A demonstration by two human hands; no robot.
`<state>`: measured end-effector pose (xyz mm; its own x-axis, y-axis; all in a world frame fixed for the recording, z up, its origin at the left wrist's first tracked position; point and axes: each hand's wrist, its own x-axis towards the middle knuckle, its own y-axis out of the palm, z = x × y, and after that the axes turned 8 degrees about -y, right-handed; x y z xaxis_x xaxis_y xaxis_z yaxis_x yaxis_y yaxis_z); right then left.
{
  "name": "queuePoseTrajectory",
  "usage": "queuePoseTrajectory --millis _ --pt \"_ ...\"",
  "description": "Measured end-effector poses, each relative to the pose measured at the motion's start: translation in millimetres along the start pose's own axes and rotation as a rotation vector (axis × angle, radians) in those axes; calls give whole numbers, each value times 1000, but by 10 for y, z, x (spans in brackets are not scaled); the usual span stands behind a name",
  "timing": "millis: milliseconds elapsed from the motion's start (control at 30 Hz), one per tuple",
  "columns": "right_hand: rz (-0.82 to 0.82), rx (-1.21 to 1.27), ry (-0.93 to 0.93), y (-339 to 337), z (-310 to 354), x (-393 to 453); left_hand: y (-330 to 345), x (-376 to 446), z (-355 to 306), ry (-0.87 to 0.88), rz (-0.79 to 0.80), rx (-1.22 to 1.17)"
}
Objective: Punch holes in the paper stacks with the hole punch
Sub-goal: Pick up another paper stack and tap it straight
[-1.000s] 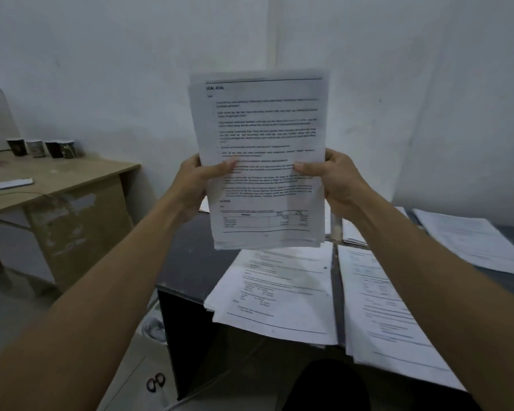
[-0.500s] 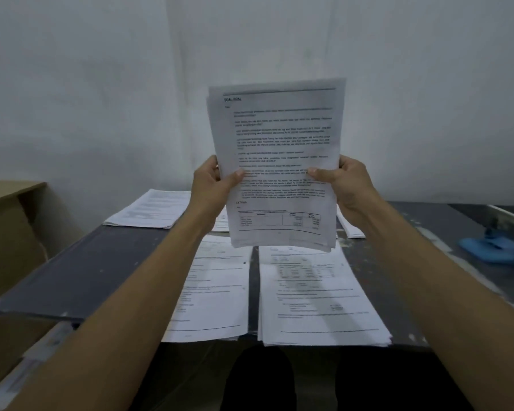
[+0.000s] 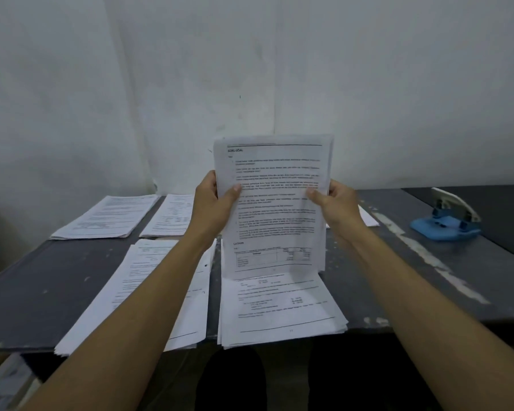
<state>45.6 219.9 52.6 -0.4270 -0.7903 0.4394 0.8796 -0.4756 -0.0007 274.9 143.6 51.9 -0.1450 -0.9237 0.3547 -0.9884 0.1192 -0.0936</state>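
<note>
I hold a stack of printed sheets upright above the dark table. My left hand grips its left edge, thumb on the front page. My right hand grips the right edge the same way. The stack's bottom edge hangs just over another paper stack lying at the table's front. The blue hole punch with a white lever sits on the table far to the right, well apart from both hands.
More paper stacks lie on the grey table: one at front left, two at the back left. A white wall stands behind. My dark-clothed legs show under the table's front edge.
The view has swung right and down, bringing the hole punch into sight. The held stack has come lower, closer to the table; both hands keep the same grip.
</note>
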Motion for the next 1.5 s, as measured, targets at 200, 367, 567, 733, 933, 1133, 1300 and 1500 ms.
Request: queuePoseTrajectory --millis 200,367,567,733,933,1133,1300,1500 --pt "-35 -4 -77 32 85 -26 23 29 -85 98 -69 29" --pt "-9 -41 -19 76 -91 -144 59 -83 136 -3 -58 24" --pt "3 -5 -47 46 31 -66 31 -30 -6 42 -77 2" --pt "-17 -18 -22 -20 -9 -117 -45 -29 -5 3 -46 -80" --pt "10 33 15 87 49 -81 -191 75 -61 25 63 -85" --pt "39 48 47 172 53 -74 -233 153 -76 -28 144 -99" --pt "67 24 65 195 45 -78 -194 126 -29 -20 210 -133" --pt "28 37 91 231 -3 -76 -170 94 30 -35 185 -165"
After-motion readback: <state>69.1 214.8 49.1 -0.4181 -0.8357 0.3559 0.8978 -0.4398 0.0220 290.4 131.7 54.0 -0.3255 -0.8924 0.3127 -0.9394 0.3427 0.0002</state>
